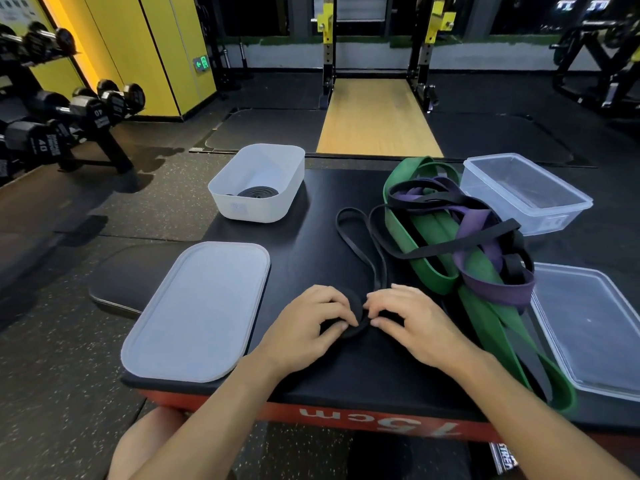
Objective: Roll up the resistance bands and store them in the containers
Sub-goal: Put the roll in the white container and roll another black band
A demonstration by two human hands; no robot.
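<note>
— Rolling status?
— Mid-roll. Left hand (306, 325) and right hand (414, 323) pinch the black band coil (356, 304), fingers curled round it, on the box top (311, 220); its tail (349, 211) lies loose beyond.
— Next?
— Probably wind in the tail under tension, then store in the white container (252, 209).

Black padded plyo box with red side (311, 216) up front, speckled black rubber floor (62, 375) around it. Black hex dumbbells (90, 112) racked far left. Light wooden lifting platform (377, 116) sits between yellow-black rack uprights (328, 46) behind.

Yellow wall (166, 53), dumbbells (90, 109), perhaps dark windows (256, 15)
</note>
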